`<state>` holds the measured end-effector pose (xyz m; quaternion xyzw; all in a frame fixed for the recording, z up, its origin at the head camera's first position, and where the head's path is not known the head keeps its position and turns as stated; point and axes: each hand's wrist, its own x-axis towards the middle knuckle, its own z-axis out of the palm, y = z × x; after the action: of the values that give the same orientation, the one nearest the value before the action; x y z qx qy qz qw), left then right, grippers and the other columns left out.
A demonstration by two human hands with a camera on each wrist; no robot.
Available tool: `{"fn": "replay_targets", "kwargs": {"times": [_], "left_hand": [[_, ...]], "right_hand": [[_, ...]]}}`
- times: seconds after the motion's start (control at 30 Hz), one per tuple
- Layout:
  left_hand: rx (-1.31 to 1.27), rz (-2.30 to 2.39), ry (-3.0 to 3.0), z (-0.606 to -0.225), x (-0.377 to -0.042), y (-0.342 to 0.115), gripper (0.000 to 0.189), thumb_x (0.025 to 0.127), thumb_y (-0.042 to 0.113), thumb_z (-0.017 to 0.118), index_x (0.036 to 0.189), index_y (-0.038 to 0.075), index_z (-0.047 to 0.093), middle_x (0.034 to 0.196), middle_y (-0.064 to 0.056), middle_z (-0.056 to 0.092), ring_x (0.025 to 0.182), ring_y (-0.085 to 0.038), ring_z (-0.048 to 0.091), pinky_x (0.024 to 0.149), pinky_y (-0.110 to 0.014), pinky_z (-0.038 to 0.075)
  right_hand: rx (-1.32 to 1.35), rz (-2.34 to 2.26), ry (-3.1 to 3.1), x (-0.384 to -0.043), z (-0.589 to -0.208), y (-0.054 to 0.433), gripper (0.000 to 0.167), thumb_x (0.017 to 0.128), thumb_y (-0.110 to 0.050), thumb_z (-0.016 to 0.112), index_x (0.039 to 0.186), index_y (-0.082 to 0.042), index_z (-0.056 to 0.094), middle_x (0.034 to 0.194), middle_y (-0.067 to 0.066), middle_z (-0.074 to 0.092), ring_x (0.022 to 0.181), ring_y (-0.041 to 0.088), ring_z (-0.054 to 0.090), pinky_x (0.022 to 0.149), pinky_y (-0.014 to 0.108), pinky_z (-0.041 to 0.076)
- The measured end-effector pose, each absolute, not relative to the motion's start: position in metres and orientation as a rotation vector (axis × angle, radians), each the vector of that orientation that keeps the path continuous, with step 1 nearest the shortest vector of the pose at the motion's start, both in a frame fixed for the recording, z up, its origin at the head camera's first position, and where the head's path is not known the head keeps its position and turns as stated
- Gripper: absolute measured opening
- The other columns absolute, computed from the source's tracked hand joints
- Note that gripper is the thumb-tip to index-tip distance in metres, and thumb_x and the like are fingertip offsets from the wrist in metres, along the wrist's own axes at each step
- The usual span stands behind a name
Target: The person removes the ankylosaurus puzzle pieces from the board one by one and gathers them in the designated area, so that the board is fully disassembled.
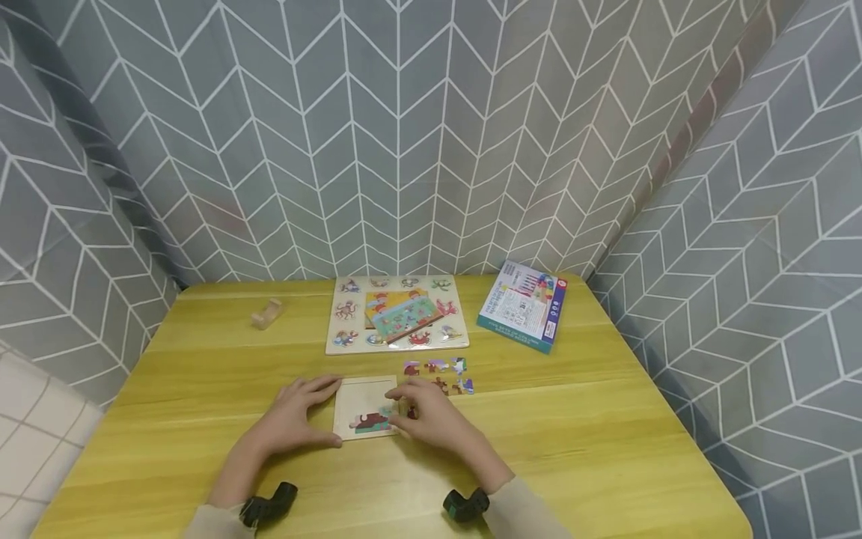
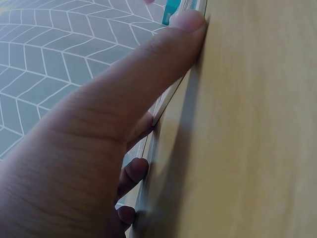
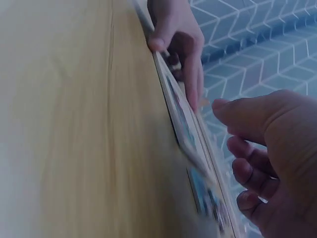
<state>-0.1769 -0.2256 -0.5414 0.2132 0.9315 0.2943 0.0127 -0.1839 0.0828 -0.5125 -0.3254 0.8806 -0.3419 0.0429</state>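
Observation:
A square wooden puzzle board (image 1: 364, 385) lies on the table, its lower part filled with joined brown and teal jigsaw pieces (image 1: 370, 423). My left hand (image 1: 292, 419) holds the board's left side, index finger at the far corner and thumb at the near one. In the left wrist view that thumb (image 2: 163, 54) lies along the edge. My right hand (image 1: 431, 412) hovers at the board's right side, thumb and index finger apart. No piece shows between them in the right wrist view, where the fingers (image 3: 255, 171) bend loosely. Loose jigsaw pieces (image 1: 460, 365) lie beyond the right hand.
Farther back, a large sea-animal board (image 1: 342, 329) carries two smaller picture puzzles (image 1: 407, 318). To its right sits a teal and white box (image 1: 521, 307) with a printed sheet on top. A small wooden block (image 1: 268, 314) is at the back left. Patterned curtains (image 1: 377, 150) surround the table.

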Motion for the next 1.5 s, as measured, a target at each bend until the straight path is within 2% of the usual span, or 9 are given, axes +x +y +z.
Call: {"fn": "replay_targets", "kwargs": {"times": [0.23,0.43,0.53,0.83,0.93,1.17,1.37,1.5], "left_hand": [[0.676,0.898,2.913,-0.54,-0.177,-0.225,0.109,0.07,0.065,0.091,0.156,0.009,0.055,0.163,-0.012,0.049,0.144,-0.059,0.037,0.113,-0.079,0.02],[0.684,0.901,2.913,-0.541,-0.178,-0.224,0.109,0.07,0.066,0.091,0.156,0.01,0.055,0.163,-0.011,0.05,0.142,-0.052,0.042,0.112,-0.077,0.025],[0.679,0.906,2.912,-0.541,-0.178,-0.223,0.109,0.069,0.067,0.091,0.156,0.01,0.055,0.162,-0.011,0.05,0.141,-0.049,0.044,0.112,-0.075,0.027],[0.652,0.918,2.895,-0.542,-0.178,-0.225,0.111,0.069,0.069,0.09,0.156,0.01,0.055,0.163,-0.012,0.049,0.146,-0.058,0.036,0.114,-0.078,0.019],[0.658,0.926,2.895,-0.542,-0.177,-0.226,0.11,0.069,0.068,0.09,0.156,0.01,0.055,0.163,-0.012,0.049,0.145,-0.057,0.038,0.114,-0.077,0.02],[0.649,0.925,2.905,-0.543,-0.177,-0.226,0.11,0.068,0.068,0.09,0.155,0.01,0.056,0.163,-0.011,0.05,0.144,-0.055,0.04,0.114,-0.076,0.022],[0.665,0.902,2.926,-0.543,-0.177,-0.226,0.109,0.069,0.067,0.091,0.155,0.01,0.057,0.162,-0.011,0.051,0.142,-0.054,0.043,0.113,-0.075,0.026],[0.66,0.902,2.924,-0.542,-0.176,-0.225,0.109,0.069,0.067,0.091,0.155,0.01,0.056,0.162,-0.01,0.05,0.14,-0.05,0.045,0.112,-0.072,0.028]], "right_hand": [[-1.075,-0.883,2.651,-0.185,-0.513,0.052,0.033,0.1,-0.022,0.077,0.131,-0.01,0.075,0.116,-0.002,0.067,0.098,0.002,0.058,0.087,0.019,0.051],[-1.117,-0.79,2.627,-0.183,-0.519,0.045,0.027,0.102,-0.012,0.07,0.128,-0.011,0.076,0.11,-0.004,0.067,0.094,-0.001,0.055,0.083,0.016,0.049],[-1.13,-0.782,2.632,-0.183,-0.52,0.045,0.028,0.102,-0.006,0.068,0.128,-0.011,0.076,0.11,-0.003,0.067,0.096,0.001,0.056,0.086,0.017,0.049],[-1.128,-0.773,2.625,-0.182,-0.516,0.043,0.03,0.102,-0.002,0.065,0.129,-0.011,0.075,0.107,-0.004,0.067,0.097,0.002,0.055,0.089,0.018,0.047],[-1.112,-0.772,2.622,-0.181,-0.516,0.042,0.03,0.102,-0.001,0.065,0.128,-0.011,0.074,0.107,-0.005,0.066,0.097,0.002,0.055,0.089,0.018,0.047],[-1.118,-0.817,2.618,-0.182,-0.52,0.042,0.028,0.102,-0.001,0.064,0.127,-0.012,0.073,0.109,-0.004,0.063,0.097,0.002,0.055,0.089,0.018,0.048],[-1.094,-0.909,2.593,-0.181,-0.522,0.044,0.029,0.102,-0.001,0.065,0.127,-0.016,0.072,0.119,-0.004,0.061,0.106,0.002,0.058,0.095,0.02,0.051],[-1.111,-0.906,2.598,-0.18,-0.522,0.044,0.028,0.102,-0.005,0.067,0.126,-0.017,0.072,0.117,-0.006,0.061,0.104,0.001,0.058,0.094,0.019,0.051]]}}
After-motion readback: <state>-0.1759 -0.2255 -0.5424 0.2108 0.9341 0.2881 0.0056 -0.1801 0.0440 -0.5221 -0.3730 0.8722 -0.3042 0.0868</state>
